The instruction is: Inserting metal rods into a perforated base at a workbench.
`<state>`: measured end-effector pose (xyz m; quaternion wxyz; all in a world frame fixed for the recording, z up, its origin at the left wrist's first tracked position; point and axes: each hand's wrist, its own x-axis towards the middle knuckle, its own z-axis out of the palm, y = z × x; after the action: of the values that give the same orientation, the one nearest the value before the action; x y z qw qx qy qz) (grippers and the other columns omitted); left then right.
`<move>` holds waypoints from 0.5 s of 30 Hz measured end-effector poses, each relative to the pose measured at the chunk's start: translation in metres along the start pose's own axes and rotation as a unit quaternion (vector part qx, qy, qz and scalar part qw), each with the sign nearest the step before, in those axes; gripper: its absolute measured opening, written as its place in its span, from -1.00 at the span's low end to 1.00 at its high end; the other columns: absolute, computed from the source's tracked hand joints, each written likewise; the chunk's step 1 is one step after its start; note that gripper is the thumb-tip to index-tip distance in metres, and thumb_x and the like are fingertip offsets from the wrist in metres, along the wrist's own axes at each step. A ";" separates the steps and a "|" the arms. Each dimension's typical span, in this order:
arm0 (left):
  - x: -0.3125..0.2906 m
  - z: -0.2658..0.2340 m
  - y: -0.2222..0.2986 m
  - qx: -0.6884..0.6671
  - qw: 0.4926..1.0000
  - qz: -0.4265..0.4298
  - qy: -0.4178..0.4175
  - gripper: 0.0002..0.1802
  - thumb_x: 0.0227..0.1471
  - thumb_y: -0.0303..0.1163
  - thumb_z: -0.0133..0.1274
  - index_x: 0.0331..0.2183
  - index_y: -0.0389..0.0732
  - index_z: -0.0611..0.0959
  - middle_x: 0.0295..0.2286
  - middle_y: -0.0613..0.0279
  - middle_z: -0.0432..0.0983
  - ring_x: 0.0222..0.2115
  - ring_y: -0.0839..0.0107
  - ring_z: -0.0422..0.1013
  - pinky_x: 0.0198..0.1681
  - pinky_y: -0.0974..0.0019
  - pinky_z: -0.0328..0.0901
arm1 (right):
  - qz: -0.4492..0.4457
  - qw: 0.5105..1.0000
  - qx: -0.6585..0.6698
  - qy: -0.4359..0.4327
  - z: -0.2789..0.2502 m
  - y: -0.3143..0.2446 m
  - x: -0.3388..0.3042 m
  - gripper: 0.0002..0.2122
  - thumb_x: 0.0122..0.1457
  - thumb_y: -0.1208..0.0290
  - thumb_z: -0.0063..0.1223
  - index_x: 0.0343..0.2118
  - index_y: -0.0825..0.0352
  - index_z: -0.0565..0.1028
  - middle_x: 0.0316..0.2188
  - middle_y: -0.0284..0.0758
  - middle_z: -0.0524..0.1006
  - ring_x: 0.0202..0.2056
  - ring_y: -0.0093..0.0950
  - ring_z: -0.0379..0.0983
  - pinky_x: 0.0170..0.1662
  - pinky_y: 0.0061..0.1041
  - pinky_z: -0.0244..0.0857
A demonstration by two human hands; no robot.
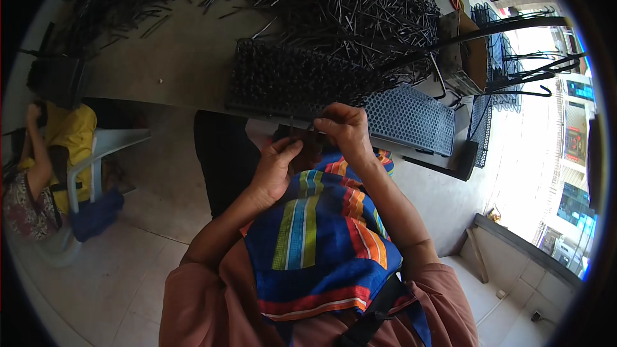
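Note:
Both hands meet at the table's near edge, above my lap. My left hand (275, 172) is closed, thumb against fingers, on a thin dark strip (291, 127) that points up. Close beside it on the right, my right hand (347, 130) pinches with thumb and forefinger; what lies between those fingertips is too dark to make out. Just beyond the hands sits a perforated grey rack (414, 119) with rows of round holes. Its left part is densely filled with upright black pieces (289, 83), while bare holes show on the right.
A large loose heap of thin black strips (360, 13) covers the table's far side. An open cardboard box (468, 51), red-handled scissors (456, 2) and black hooked rods (520, 80) are at the right. Another person (38, 180) sits at the left by a white plastic chair (96, 154).

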<state>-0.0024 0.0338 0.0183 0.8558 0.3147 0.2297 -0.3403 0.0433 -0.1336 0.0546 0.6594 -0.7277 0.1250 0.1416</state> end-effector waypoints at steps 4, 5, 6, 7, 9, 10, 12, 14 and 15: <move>0.005 0.004 -0.002 0.075 0.994 0.083 0.002 -0.78 0.21 -0.40 -0.05 -0.18 -0.31 0.59 -0.36 0.11 0.61 -0.41 0.33 0.58 -0.33 0.29 0.47 | -0.008 0.999 0.008 -0.033 0.002 0.016 0.007 -0.96 0.04 0.56 0.19 -0.49 0.39 0.56 -0.69 -0.49 0.44 -0.71 -0.74 0.23 -0.65 -0.70 0.01; 0.007 0.001 -0.003 0.103 0.990 0.100 0.004 -0.78 0.21 -0.40 -0.05 -0.19 -0.31 0.59 -0.39 0.12 0.61 -0.44 0.34 0.58 -0.37 0.32 0.46 | -0.004 1.000 -0.004 -0.028 0.002 0.017 0.005 -0.96 0.04 0.55 0.20 -0.48 0.39 0.56 -0.67 -0.50 0.44 -0.69 -0.75 0.22 -0.64 -0.71 0.01; 0.009 -0.003 -0.005 0.103 0.990 0.100 0.005 -0.78 0.21 -0.40 -0.05 -0.19 -0.31 0.59 -0.39 0.12 0.61 -0.44 0.34 0.58 -0.37 0.32 0.46 | 0.000 1.000 -0.016 -0.024 0.003 0.018 0.003 -0.95 0.05 0.54 0.20 -0.47 0.38 0.56 -0.66 -0.50 0.45 -0.68 -0.76 0.22 -0.63 -0.71 0.01; 0.009 -0.008 -0.006 0.095 0.989 0.108 0.028 -0.78 0.22 -0.38 -0.05 -0.21 -0.31 0.59 -0.41 0.12 0.61 -0.46 0.35 0.57 -0.41 0.33 0.44 | 0.001 1.000 -0.016 -0.025 0.003 0.017 0.002 -0.95 0.05 0.54 0.20 -0.47 0.38 0.56 -0.66 -0.50 0.45 -0.68 -0.76 0.22 -0.63 -0.71 0.01; 0.008 -0.014 -0.008 0.085 0.988 0.115 0.051 -0.77 0.22 -0.37 -0.06 -0.22 -0.32 0.59 -0.43 0.13 0.61 -0.48 0.35 0.57 -0.45 0.35 0.42 | -0.077 0.989 0.078 0.101 0.003 0.014 0.000 -0.98 0.07 0.57 0.19 -0.44 0.38 0.57 -0.60 -0.53 0.47 -0.59 -0.78 0.27 -0.54 -0.74 0.08; 0.007 -0.016 -0.009 0.079 0.990 0.087 0.077 -0.76 0.22 -0.35 -0.06 -0.23 -0.32 0.58 -0.43 0.12 0.61 -0.49 0.36 0.56 -0.47 0.36 0.41 | -0.076 0.989 0.077 0.100 0.002 0.013 0.000 -0.98 0.07 0.57 0.19 -0.44 0.38 0.57 -0.60 -0.53 0.47 -0.59 -0.78 0.27 -0.54 -0.74 0.08; 0.007 -0.017 -0.011 0.072 0.990 0.059 0.102 -0.75 0.22 -0.32 -0.05 -0.24 -0.32 0.58 -0.43 0.12 0.61 -0.49 0.36 0.56 -0.48 0.37 0.39 | -0.175 0.970 0.060 0.155 0.000 0.010 0.005 -0.95 0.08 0.63 0.17 -0.39 0.37 0.59 -0.56 -0.55 0.47 -0.50 -0.78 0.31 -0.44 -0.75 0.15; 0.010 -0.018 -0.016 0.039 0.994 0.025 0.096 -0.75 0.22 -0.29 -0.05 -0.25 -0.29 0.57 -0.43 0.13 0.61 -0.49 0.37 0.55 -0.45 0.36 0.38 | -0.215 0.964 0.035 0.155 -0.002 0.015 0.012 -0.92 0.06 0.69 0.16 -0.38 0.39 0.59 -0.52 -0.52 0.49 -0.47 -0.76 0.34 -0.38 -0.75 0.19; 0.009 -0.017 -0.015 0.038 0.994 0.026 0.097 -0.75 0.22 -0.29 -0.05 -0.25 -0.29 0.57 -0.43 0.13 0.61 -0.49 0.37 0.55 -0.45 0.36 0.38 | -0.251 0.955 -0.021 0.153 0.000 0.013 0.014 -0.91 0.04 0.70 0.17 -0.39 0.40 0.59 -0.51 -0.50 0.49 -0.47 -0.75 0.35 -0.38 -0.75 0.20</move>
<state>-0.0102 0.0328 -0.0050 0.8255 0.3843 0.2902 -0.2944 0.0517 -0.1345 0.0379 0.6312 -0.7622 0.0348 -0.1394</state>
